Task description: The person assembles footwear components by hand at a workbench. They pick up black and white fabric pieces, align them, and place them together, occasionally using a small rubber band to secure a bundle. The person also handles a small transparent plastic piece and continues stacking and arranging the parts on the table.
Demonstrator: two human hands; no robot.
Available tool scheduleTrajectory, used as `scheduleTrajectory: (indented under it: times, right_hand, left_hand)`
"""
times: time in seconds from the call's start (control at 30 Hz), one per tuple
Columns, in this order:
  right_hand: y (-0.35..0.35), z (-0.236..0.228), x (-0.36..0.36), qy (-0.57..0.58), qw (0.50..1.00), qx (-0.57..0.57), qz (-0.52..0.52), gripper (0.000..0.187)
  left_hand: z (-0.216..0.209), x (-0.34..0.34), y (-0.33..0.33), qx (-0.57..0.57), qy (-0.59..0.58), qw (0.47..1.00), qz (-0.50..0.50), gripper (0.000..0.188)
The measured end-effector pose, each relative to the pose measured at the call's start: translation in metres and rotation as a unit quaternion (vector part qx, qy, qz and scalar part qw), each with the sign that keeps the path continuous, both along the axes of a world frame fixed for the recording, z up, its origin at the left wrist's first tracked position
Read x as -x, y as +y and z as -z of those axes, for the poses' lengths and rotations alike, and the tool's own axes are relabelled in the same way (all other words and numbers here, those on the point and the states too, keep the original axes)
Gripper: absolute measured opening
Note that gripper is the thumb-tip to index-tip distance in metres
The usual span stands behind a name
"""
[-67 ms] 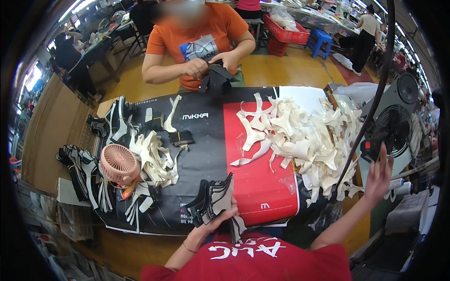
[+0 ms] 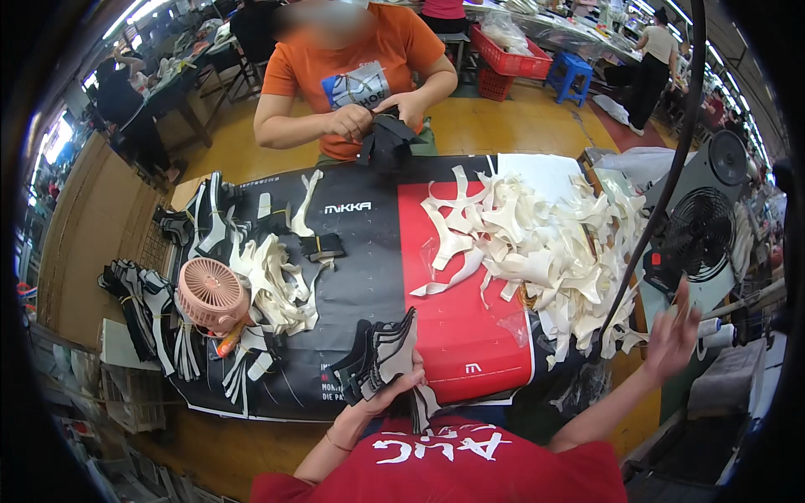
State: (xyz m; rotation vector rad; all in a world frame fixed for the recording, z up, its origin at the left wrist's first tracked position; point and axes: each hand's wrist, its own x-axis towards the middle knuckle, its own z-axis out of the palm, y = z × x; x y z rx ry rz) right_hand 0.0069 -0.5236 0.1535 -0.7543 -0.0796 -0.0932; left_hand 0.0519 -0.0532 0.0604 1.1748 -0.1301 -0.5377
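A stack of black and grey cut fabric pieces [image 2: 381, 356] is gripped in my left hand [image 2: 401, 390], over the near edge of the table. The thumb lies across the stack, and several pieces hang below the hand. My right hand [image 2: 673, 342] is raised off the table's right side, fingers stretched out and a little blurred, with nothing visible in it. Closest to it are white thread spools [image 2: 714, 334] and a dark fan [image 2: 703, 235]. A heap of loose cream cut pieces [image 2: 545, 243] covers the right part of the table.
A pink desk fan [image 2: 213, 293] stands at the left among banded bundles of black and white pieces [image 2: 134, 306] and more cream pieces [image 2: 272, 285]. A dark cable [image 2: 671, 180] hangs down at the right. Across the table, a person in orange [image 2: 352, 75] handles black pieces [image 2: 388, 141].
My right hand has dropped slightly and its fingers have bent a little. My left hand and the stack stay in place.
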Motion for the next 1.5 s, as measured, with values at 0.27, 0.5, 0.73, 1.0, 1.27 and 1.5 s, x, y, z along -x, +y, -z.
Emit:
scheduleTrajectory:
  times: [0.27,0.5,0.73,1.0,1.27,1.5]
  right_hand:
    - [0.18,0.077,-0.027,0.135,0.782,0.579,0.185,0.03]
    - [0.122,0.073,-0.076,0.104,0.536,0.774,0.32,0.051]
    - [0.13,0.106,-0.084,0.16,0.439,0.836,0.288,0.04]
    - [0.074,0.087,-0.091,0.211,0.796,0.451,0.343,0.027]
    - [0.066,0.069,-0.073,0.158,0.918,0.224,0.285,0.012]
    - [0.051,0.022,-0.061,0.022,0.386,0.727,0.568,0.011]
  left_hand:
    - [0.001,-0.005,-0.001,0.032,0.005,0.999,0.012,0.035]
    - [0.008,0.005,0.01,0.03,-0.016,0.999,-0.016,0.038]
    - [0.012,0.01,0.015,0.035,-0.006,0.998,-0.049,0.041]
    - [0.007,0.004,0.011,0.035,-0.024,0.998,-0.036,0.041]
    - [0.01,0.01,0.01,0.032,-0.01,0.999,-0.042,0.039]
    - [0.013,0.011,0.011,0.033,0.01,0.998,-0.057,0.039]
